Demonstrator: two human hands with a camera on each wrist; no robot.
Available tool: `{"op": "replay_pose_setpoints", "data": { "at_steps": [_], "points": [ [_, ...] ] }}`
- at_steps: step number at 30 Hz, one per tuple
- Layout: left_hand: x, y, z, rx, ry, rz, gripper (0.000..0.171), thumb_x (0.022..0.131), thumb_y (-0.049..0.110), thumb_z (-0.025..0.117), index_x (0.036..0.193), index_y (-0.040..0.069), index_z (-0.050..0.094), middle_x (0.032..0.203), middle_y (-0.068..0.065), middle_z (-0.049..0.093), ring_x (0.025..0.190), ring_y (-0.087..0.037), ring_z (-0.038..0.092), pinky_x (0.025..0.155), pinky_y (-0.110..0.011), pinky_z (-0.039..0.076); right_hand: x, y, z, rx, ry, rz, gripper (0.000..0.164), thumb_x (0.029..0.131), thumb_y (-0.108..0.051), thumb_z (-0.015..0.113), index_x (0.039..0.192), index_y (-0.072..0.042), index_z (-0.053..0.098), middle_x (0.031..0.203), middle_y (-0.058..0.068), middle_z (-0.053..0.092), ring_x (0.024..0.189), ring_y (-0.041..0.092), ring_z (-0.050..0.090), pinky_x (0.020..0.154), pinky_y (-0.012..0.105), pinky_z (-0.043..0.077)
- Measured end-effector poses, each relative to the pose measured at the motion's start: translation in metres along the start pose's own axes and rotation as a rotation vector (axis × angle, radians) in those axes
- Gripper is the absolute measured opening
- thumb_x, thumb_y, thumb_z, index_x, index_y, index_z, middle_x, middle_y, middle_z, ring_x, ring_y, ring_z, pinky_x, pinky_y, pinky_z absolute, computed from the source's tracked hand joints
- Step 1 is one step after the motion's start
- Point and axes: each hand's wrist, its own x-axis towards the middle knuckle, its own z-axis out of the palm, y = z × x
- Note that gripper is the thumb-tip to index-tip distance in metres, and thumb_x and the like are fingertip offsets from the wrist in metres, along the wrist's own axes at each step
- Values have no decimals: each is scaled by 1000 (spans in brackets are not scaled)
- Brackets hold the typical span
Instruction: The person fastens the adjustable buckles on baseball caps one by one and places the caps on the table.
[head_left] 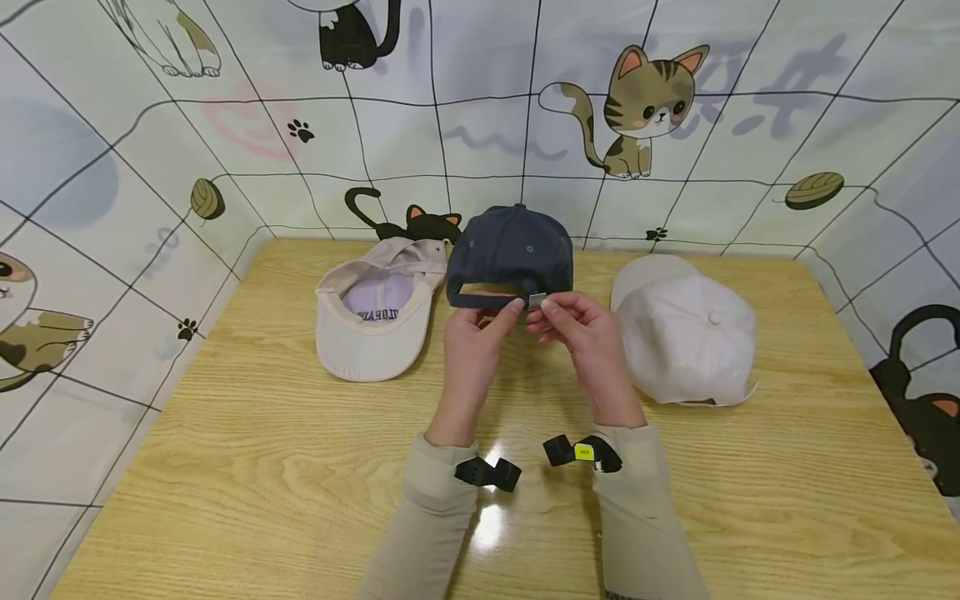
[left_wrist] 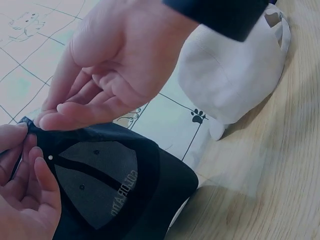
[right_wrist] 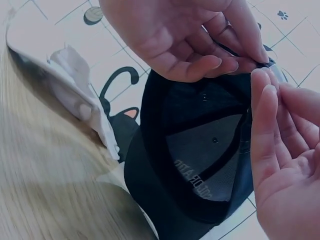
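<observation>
A navy baseball cap [head_left: 517,242] stands in the middle, its back opening and adjustment strap [head_left: 487,300] turned toward me. My left hand [head_left: 474,346] pinches that strap between thumb and fingers. At the strap's right side, by a small metal buckle [head_left: 537,298], my right hand [head_left: 592,337] pinches the strap end with thumb and index finger. Both hands' fingertips are close together. Stitched lettering shows on the inside of the navy cap [right_wrist: 210,165] in the right wrist view.
To the left, a pale pink cap [head_left: 372,346] lies with its lavender inside showing. A whitish cap [head_left: 690,333] rests crown up on the right. All are on a wooden table [head_left: 300,483], backed by a cat-patterned cloth [head_left: 480,125].
</observation>
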Motion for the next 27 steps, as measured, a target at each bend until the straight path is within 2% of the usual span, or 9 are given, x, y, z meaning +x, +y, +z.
{"op": "replay_pose_setpoints", "data": {
  "at_steps": [8,15,22,27],
  "points": [
    [-1,2,0,-28,-37,-20,24,78,32,69,88,11,68,81,-2,61,72,-21,56,62,-31,47,0,-3,1,-64,4,-6,18,82,-12,65,95,0,63,82,9,67,70,20,64,62,29,51],
    [-6,20,0,-49,-58,-39,18,80,20,67,90,5,66,82,-4,61,74,-21,56,65,-32,47,0,-3,3,-132,40,9,21,80,-15,67,94,0,61,82,10,66,70,21,64,63,30,52],
    [-3,4,1,-48,-77,-53,21,79,28,69,91,10,67,84,-2,62,76,-17,57,66,-32,48,0,-3,2,-163,40,5,18,79,-13,68,90,-1,59,81,9,65,69,20,64,63,29,52],
    [-1,-4,2,-82,-99,-36,24,78,31,69,93,12,65,85,-3,61,78,-19,56,66,-34,47,0,-3,3,-159,29,0,18,79,-12,68,89,-2,58,79,10,63,68,20,63,62,29,51]
  ]
}}
